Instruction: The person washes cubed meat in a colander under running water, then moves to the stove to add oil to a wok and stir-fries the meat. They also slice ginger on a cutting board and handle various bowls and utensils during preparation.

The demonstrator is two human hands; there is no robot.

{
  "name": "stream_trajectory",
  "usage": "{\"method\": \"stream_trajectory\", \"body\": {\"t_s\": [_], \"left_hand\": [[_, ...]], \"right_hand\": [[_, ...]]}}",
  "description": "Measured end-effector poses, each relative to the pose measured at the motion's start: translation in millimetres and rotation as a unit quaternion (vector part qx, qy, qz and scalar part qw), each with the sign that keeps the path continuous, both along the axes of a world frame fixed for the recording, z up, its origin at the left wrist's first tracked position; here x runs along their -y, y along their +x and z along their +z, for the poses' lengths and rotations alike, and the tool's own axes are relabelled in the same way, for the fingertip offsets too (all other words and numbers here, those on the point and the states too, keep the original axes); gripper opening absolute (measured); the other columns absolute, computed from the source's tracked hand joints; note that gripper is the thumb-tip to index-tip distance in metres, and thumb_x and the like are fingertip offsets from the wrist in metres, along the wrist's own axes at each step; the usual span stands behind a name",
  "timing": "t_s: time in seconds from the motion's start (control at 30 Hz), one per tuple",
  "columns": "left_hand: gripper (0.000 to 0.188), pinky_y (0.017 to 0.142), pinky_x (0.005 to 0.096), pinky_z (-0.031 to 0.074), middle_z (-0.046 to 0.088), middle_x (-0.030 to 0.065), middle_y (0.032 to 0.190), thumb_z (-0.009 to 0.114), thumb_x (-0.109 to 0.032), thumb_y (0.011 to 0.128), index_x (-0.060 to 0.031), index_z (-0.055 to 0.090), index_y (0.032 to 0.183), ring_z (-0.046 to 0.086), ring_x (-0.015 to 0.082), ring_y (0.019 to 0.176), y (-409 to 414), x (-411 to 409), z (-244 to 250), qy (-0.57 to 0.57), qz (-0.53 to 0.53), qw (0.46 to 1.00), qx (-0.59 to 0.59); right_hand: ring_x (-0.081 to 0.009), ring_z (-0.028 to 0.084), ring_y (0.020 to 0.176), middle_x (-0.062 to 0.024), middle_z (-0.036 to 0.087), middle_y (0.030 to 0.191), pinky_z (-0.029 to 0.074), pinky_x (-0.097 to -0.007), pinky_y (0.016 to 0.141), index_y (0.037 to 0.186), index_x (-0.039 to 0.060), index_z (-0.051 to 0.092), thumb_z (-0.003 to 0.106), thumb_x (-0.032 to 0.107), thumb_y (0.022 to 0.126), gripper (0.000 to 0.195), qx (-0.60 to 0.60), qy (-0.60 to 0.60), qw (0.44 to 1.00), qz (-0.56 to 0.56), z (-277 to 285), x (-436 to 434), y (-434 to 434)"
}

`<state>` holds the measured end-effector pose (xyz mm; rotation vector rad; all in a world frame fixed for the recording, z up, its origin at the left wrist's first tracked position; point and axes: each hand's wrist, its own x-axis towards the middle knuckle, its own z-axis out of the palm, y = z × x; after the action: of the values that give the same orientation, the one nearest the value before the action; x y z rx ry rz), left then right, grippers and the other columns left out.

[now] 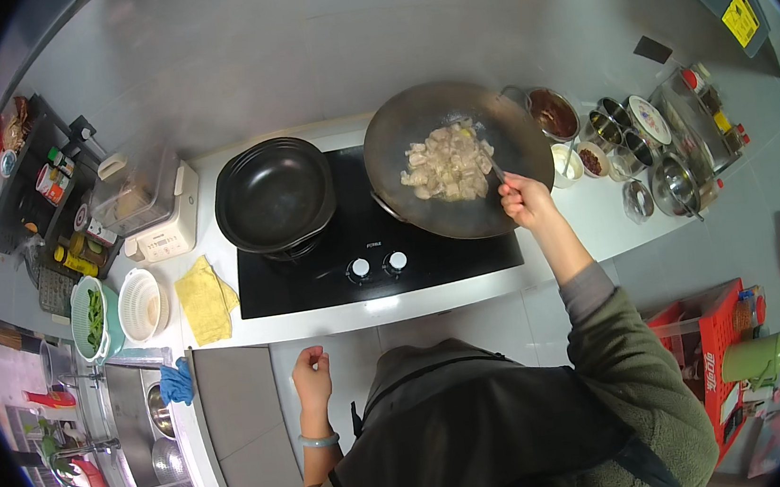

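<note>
A large wok stands on the right side of the black glass cooktop, with pale meat pieces heaped in its middle. Over the wok's right rim, my right hand is closed on the handle of a cooking utensil; its far end meets the meat and cannot be made out. My left hand hangs in front of the counter, fingers curled, apart from everything and with nothing visible in it. On the left side of the cooktop sits a black pot. Two white knobs are at the cooktop's front.
Right of the wok are a bowl of dark sauce, a white bowl with a spoon and several metal containers. Leftward lie a yellow cloth, a white colander, a basket of greens and a sink.
</note>
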<state>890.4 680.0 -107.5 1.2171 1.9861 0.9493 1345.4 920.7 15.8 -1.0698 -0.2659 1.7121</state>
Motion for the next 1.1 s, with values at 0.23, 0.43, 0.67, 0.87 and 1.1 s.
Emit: {"method": "stream_trajectory", "body": {"t_s": [0.23,0.43,0.67,0.87,1.1], "left_hand": [[0.030,0.078,0.0395,0.051,0.062,0.0216,0.098,0.069,-0.013,0.075,-0.0005,0.063,0.101,0.063,0.0344,0.086,-78.5,-51.1,-47.9,0.024,0.027,0.997,-0.069],[0.058,0.085,0.0443,0.048,0.054,0.0250,0.110,0.076,-0.034,0.073,0.0065,0.054,0.108,0.056,0.0388,0.106,-195.1,-102.4,-80.0,-0.172,0.431,0.884,-0.057],[0.054,0.081,0.0471,0.050,0.063,0.0196,0.103,0.077,-0.036,0.069,-0.0011,0.058,0.105,0.062,0.0389,0.094,-265.7,-112.6,-73.5,-0.109,0.309,0.897,-0.297],[0.046,0.085,0.0453,0.047,0.065,0.0178,0.105,0.073,-0.034,0.067,-0.0057,0.065,0.102,0.060,0.0342,0.101,-267.3,-138.8,-54.9,-0.254,0.228,0.910,-0.237],[0.017,0.067,0.0345,0.051,0.064,0.0102,0.092,0.048,-0.015,0.091,-0.0026,0.056,0.099,0.061,0.0198,0.080,-185.9,-64.3,-7.2,0.151,0.217,0.922,0.284]], "right_hand": [[-0.0031,0.030,0.046,-0.0040,0.055,0.075,0.022,-0.0162,0.036,0.123,0.0039,0.051,0.045,0.020,0.098,0.030,0.096,0.091,0.991,-0.027,-21.7,133.8,-37.4],[-0.0099,0.054,0.061,-0.0103,0.064,0.096,0.045,-0.0199,0.045,0.127,0.0050,0.047,0.038,0.030,0.101,0.037,0.218,0.030,0.975,-0.020,-49.7,155.1,-62.4],[-0.0225,0.062,0.087,-0.0140,0.060,0.110,0.055,-0.0341,0.067,0.126,0.0019,0.047,0.047,0.040,0.097,0.048,0.254,-0.048,0.964,-0.065,-65.6,195.0,-38.5],[-0.0184,0.063,0.083,-0.0111,0.063,0.107,0.054,-0.0314,0.068,0.121,0.0010,0.050,0.053,0.024,0.095,0.035,0.299,-0.149,0.936,0.110,-86.7,252.7,-65.4],[-0.0194,0.058,0.107,-0.0126,0.053,0.129,0.050,-0.0340,0.083,0.136,0.0074,0.043,0.055,0.031,0.095,0.048,0.322,0.110,0.890,0.302,-63.2,241.5,-201.7]]}}
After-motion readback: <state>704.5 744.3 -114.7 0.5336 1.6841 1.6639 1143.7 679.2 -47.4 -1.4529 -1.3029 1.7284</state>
